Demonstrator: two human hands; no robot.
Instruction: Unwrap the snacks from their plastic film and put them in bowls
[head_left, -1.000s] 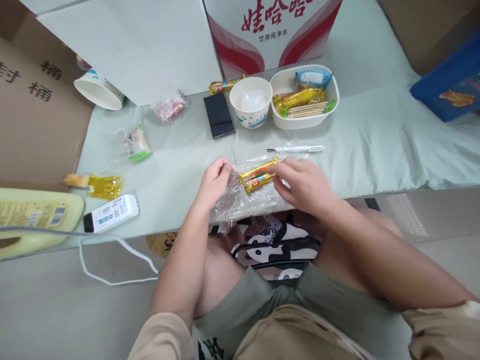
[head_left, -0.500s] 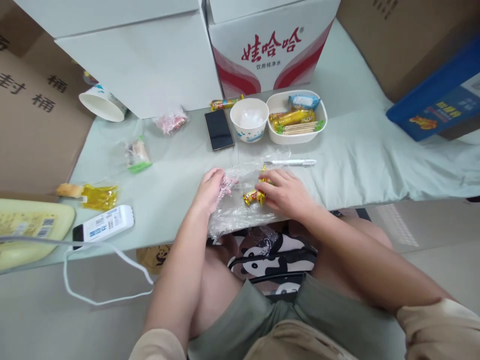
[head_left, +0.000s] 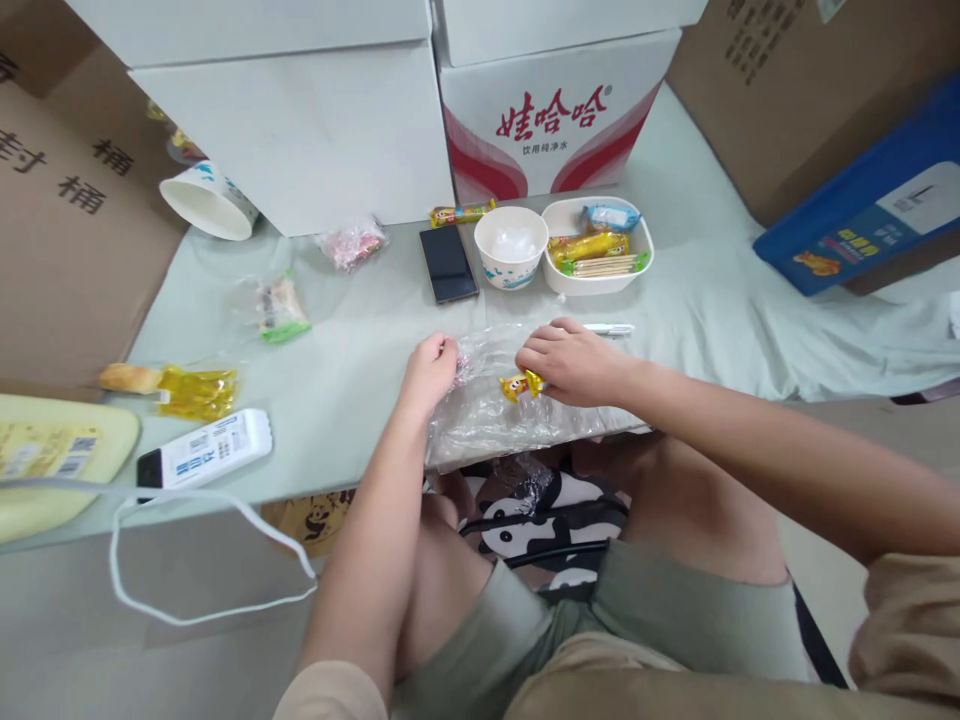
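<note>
My left hand (head_left: 433, 372) is closed on a crinkled clear wrapper with pink print (head_left: 463, 362), most of it hidden by the fingers. My right hand (head_left: 574, 362) curls, palm down, over small yellow-wrapped snacks; one yellow packet (head_left: 520, 386) sticks out below its fingers, and whatever else is under the palm is hidden. Beneath both hands a clear plastic bag (head_left: 491, 432) lies spread at the table's front edge. A white pen (head_left: 611, 330) lies just behind my right hand, partly covered by it.
Behind the hands stand a phone (head_left: 448, 264), a paper cup (head_left: 511, 270) and a white tub (head_left: 600, 284) of snacks. White boxes (head_left: 300, 140) rise at the back. To the left lie wrapped snacks (head_left: 282, 308), a white bottle (head_left: 214, 452) and a looped white cord (head_left: 112, 570).
My right hand has closed further over the yellow snacks and shifted slightly right, so less of them shows. The left hand's fingers have curled more over the pink-printed wrapper. The view has shifted slightly.
</note>
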